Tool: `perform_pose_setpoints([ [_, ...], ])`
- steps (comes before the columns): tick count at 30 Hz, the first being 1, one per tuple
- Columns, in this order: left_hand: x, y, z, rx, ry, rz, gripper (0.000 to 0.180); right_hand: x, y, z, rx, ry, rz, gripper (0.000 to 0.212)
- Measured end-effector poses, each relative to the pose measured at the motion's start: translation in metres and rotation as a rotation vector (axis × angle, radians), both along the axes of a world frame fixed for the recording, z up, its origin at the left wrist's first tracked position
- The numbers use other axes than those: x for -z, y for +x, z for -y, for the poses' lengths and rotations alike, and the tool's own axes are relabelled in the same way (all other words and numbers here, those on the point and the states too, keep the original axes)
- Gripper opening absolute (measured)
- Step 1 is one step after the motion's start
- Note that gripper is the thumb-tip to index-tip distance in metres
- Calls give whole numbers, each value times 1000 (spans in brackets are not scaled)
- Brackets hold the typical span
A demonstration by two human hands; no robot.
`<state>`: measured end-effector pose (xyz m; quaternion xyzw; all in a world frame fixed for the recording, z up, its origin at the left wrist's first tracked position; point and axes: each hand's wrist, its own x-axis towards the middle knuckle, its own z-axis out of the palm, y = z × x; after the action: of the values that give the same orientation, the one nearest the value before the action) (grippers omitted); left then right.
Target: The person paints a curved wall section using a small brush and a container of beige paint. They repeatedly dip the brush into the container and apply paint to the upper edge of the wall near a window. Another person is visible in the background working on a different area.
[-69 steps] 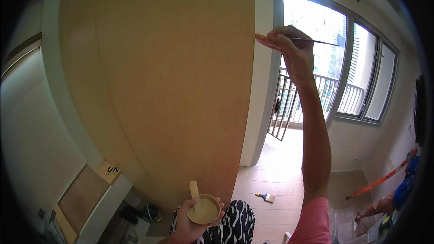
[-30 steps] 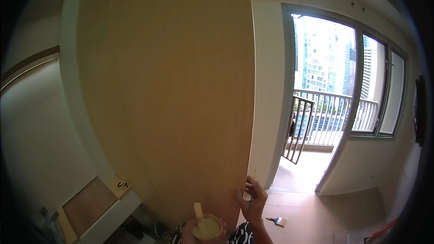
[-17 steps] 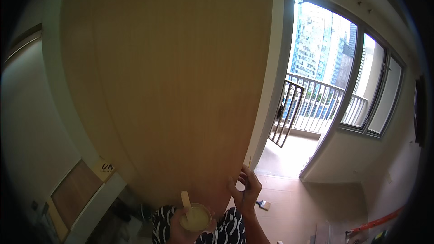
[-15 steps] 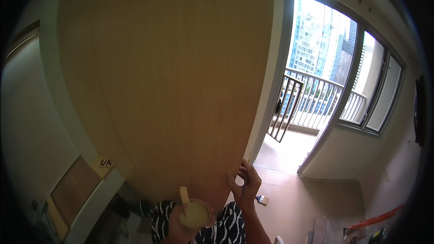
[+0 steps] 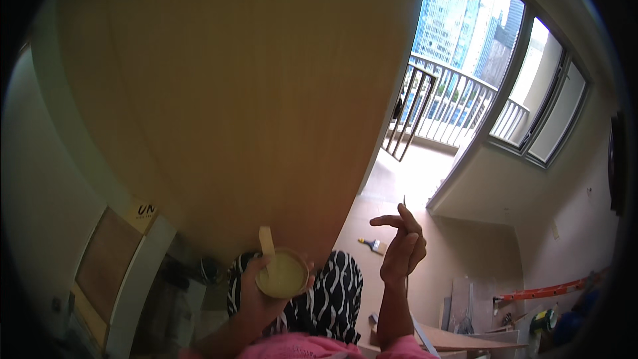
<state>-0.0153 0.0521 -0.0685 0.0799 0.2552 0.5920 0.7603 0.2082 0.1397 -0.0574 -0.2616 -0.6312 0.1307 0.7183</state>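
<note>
Left hand (image 5: 251, 286) grips cup (image 5: 283, 275), flat stick (image 5: 266, 242) in it, by patterned trousers (image 5: 340, 292). Right hand (image 5: 404, 244) pinches thin tool (image 5: 404, 200), off the panel (image 5: 246, 106). Looks like a between-strokes pause; next move needs cup level.

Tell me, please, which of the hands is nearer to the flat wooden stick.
Left. The left hand holds the bowl, close beside the wooden stick; the right hand is apart from it, farther to the right.

My mixture (image 5: 286, 276) is pale yellow-green, its stick (image 5: 266, 239) light tan, the panel (image 5: 252, 106) golden brown. My trousers (image 5: 340, 292) are black with wavy white lines, my top (image 5: 299, 347) pink.
</note>
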Motion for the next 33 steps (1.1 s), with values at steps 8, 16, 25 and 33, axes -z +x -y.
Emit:
perform_pose_setpoints([
  [8, 5, -4, 2, 58, 35, 29, 50, -38, -17, 56, -529, -226, 138, 13],
  [16, -5, -9, 10, 30, 127, -20, 44, -50, -44, 45, -569, -132, 548, 18],
  [25, -14, -15, 14, -11, 67, 3, 36, -48, -56, 44, -389, -100, 800, 26],
  [33, -6, -17, 7, 10, 50, -4, 39, -51, -65, 44, -295, -8, 913, 22],
])
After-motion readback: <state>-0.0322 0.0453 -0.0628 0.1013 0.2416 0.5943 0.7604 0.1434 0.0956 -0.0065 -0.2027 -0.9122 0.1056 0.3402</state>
